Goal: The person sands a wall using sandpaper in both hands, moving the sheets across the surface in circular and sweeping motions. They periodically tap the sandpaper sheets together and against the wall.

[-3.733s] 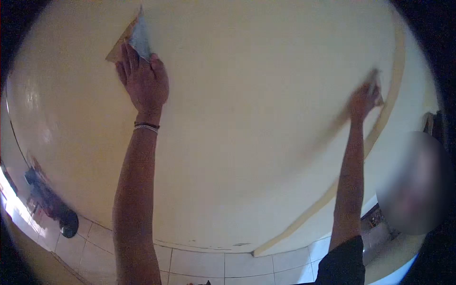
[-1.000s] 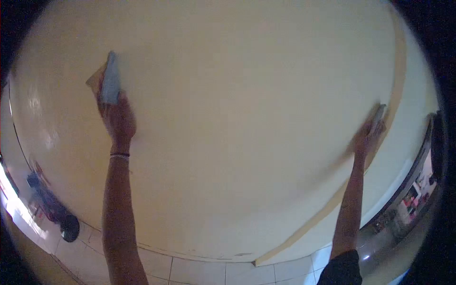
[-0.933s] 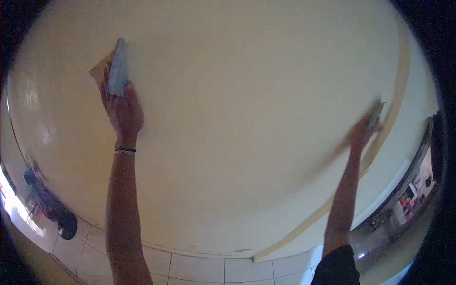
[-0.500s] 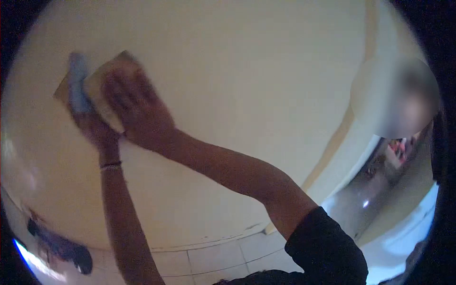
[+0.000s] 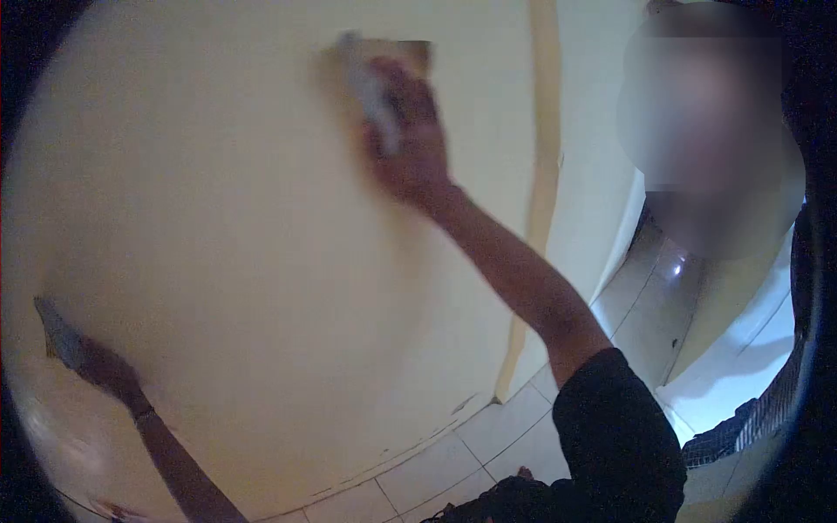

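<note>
Against the cream wall (image 5: 261,218), my right hand (image 5: 410,148) is closed on a pale grey, elongated piece (image 5: 375,96). A brown, flat, square-edged piece (image 5: 418,54) shows behind the fingers; blur hides how the two are joined. At the lower left, my left hand (image 5: 109,370) is closed round a grey-blue flat piece (image 5: 63,336), which has a pointed upper end and lies near the wall surface. The hands are far apart.
A tan vertical strip (image 5: 546,131) runs down the wall to the right. Floor tiles (image 5: 427,462) meet the wall's chipped lower edge. A blurred person (image 5: 711,131) is at the upper right, beside a passage with a tiled floor (image 5: 649,296).
My hands, close together at the upper left before, have separated: the left is lower and farther left, the right higher and farther right. The pale piece now shows at my right hand. The view has shifted.
</note>
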{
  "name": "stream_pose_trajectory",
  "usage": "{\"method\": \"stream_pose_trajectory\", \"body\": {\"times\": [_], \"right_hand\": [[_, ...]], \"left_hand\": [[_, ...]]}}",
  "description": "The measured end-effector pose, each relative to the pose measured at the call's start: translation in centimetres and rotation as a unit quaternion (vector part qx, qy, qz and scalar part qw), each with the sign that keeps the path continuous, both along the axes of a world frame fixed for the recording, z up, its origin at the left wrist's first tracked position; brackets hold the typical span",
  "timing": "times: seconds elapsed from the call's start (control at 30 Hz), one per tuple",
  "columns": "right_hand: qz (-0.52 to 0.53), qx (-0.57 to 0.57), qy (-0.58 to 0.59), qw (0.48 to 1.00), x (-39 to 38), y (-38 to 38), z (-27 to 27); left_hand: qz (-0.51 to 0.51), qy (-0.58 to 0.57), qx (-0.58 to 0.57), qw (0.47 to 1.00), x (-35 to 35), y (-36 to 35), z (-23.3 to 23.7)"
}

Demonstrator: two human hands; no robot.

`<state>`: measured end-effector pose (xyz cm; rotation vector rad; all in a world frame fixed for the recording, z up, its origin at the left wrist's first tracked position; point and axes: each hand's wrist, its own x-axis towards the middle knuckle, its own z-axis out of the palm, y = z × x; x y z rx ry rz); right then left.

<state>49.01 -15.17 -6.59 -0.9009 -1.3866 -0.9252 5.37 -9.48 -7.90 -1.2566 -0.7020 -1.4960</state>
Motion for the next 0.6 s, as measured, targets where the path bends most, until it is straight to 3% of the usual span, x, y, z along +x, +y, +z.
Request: {"method": "stream_pose_trajectory", "body": {"times": [0.03,0.1,0.13,0.17,0.2,0.23,0.3,0.37,0.43,0.57,0.6], "right_hand": [[-0.012,0.056,0.019,0.998,3.9,0.1,-0.8],[-0.063,0.029,0.140,0.988,12.6,-0.6,-1.9],[-0.128,0.041,0.133,0.982,16.4,-0.5,-3.0],[0.090,-0.155,0.216,0.960,17.0,-3.5,-2.8],[-0.053,-0.067,0.123,0.989,17.8,-3.2,-3.0],[-0.193,0.021,0.027,0.981,17.9,-2.9,-3.0],[-0.113,-0.072,0.145,0.980,17.3,-4.1,-2.2],[-0.098,-0.046,0.101,0.989,16.8,-3.4,-2.7],[-0.125,0.008,0.016,0.992,18.6,-2.8,-2.2],[-0.094,-0.002,0.020,0.995,17.4,-3.4,-2.3],[-0.167,-0.036,-0.008,0.985,17.5,-4.2,-1.9]], "left_hand": [[0.038,0.010,0.017,0.999,-1.5,0.8,-0.7],[0.116,0.028,0.053,0.992,-4.0,1.9,-0.6],[0.154,0.034,0.072,0.985,-5.6,2.8,-1.0],[0.191,0.039,0.091,0.976,-7.1,3.8,-1.3],[0.229,0.045,0.109,0.966,-8.6,4.8,-1.5],[0.267,0.052,0.125,0.954,-10.3,5.6,-1.4],[0.344,0.070,0.157,0.923,-12.2,7.5,-0.6],[0.420,0.084,0.194,0.882,-16.0,10.1,-0.5],[0.374,0.079,0.184,0.906,-9.8,6.4,0.4],[0.169,0.011,0.105,0.980,5.5,1.2,1.3],[0.115,-0.010,0.086,0.990,10.3,0.3,2.2]]}}
